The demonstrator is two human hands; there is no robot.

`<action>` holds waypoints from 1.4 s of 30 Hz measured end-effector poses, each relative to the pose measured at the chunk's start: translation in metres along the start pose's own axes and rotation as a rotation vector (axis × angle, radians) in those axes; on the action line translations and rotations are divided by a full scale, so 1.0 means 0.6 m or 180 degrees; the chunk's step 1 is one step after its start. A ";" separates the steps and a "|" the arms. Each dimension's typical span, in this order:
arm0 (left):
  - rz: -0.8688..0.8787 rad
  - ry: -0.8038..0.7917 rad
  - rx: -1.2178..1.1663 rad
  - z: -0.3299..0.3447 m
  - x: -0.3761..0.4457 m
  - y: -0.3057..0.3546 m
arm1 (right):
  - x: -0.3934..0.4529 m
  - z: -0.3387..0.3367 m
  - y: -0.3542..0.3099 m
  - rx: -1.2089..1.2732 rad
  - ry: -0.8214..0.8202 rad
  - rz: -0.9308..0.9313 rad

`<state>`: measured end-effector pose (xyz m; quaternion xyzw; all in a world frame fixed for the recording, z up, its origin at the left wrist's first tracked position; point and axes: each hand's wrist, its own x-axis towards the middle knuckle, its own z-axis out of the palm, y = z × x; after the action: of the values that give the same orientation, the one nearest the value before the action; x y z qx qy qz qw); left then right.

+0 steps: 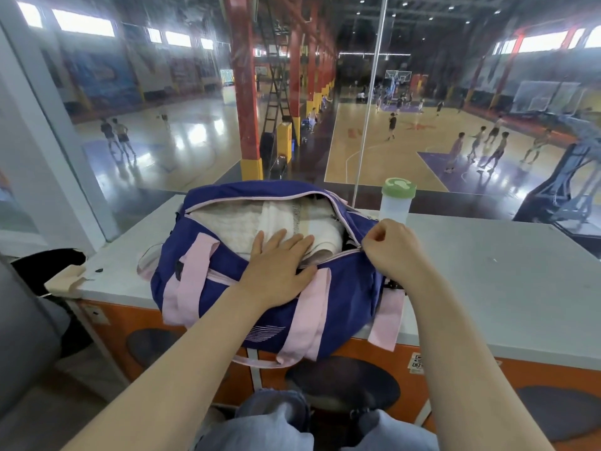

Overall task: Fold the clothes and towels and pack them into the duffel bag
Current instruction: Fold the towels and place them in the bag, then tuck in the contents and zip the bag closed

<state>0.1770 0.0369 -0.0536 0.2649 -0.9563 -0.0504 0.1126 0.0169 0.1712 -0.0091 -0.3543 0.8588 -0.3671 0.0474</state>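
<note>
- Spanning the frame below the glass wall, the grey counter (pixel 487 265) was the largest item; it carried the duffel bag and ran on well to the right of the bag, with less bare top to the bag's left.
- Duffel bag (pixel 227 288): navy with pink straps, lying on the counter straight ahead of both hands. Its long axis ran left to right across the person's front, and its near side overhung the counter's front edge. The top opening gaped for most of its length.
- Folded towels (pixel 247 222): pale and cream, packed inside the bag and filling the opening up to zipper level; a darker item showed at the bag's right end, too small to name.
- Left hand (pixel 279 262): laid flat, fingers straight and together, pressing down on the towels at the bag's near zipper edge, about mid-length.
- Right hand (pixel 388 247): fingers curled, pinching at the zipper (pixel 359 249) at the bag's right end; the pull itself was hidden under the fingers. This hand was the nearer to the zipper's start.
- Judgement: the packing looked done and closing the bag was the step in hand. The zipper track led leftward along the long axis, so the flat hand lay in its way.
- Bottle (pixel 396 203): clear with a green lid, upright just behind the bag's right end, close beyond the right hand and liable to be knocked.
</note>
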 end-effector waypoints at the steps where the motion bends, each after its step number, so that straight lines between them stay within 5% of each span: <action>1: -0.0055 0.0130 -0.0050 -0.009 0.002 0.008 | 0.009 -0.001 0.005 0.0093 0.0099 0.0037; 5: 0.0074 0.0941 -0.0270 -0.047 0.020 0.053 | 0.057 -0.014 0.028 0.0090 0.0581 0.0075; 11: 0.0389 0.2001 0.0070 -0.070 0.079 0.043 | 0.143 -0.020 0.059 -0.1071 0.1135 -0.0399; 16: 0.0009 0.1499 0.0422 -0.082 0.145 -0.038 | 0.225 -0.034 0.078 -0.0584 0.0566 -0.0126; 21: 0.0300 0.1195 0.0552 -0.034 0.142 -0.073 | 0.267 -0.016 0.095 -0.0126 0.0291 0.0320; 27: 0.0438 0.1563 0.0255 -0.006 0.113 -0.078 | 0.259 -0.003 0.105 -0.0185 0.0777 0.0337; 33: 0.0387 0.1659 0.0301 0.015 0.086 -0.078 | 0.219 -0.045 0.039 0.1011 0.1324 0.0192; 36: 0.0360 0.1696 0.0204 0.020 0.078 -0.074 | 0.182 -0.049 -0.027 0.2173 0.0851 0.0159; 39: 0.0371 0.1812 0.0126 0.023 0.073 -0.072 | 0.144 -0.034 -0.087 0.3647 -0.0415 0.0319; 42: 0.0409 0.1872 0.0064 0.027 0.066 -0.073 | 0.124 0.005 -0.112 0.3738 -0.1438 0.0588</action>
<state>0.1619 -0.0204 -0.0684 0.2081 -0.8979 0.0452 0.3852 0.0010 0.0893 0.0469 -0.2623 0.5102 -0.6875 0.4453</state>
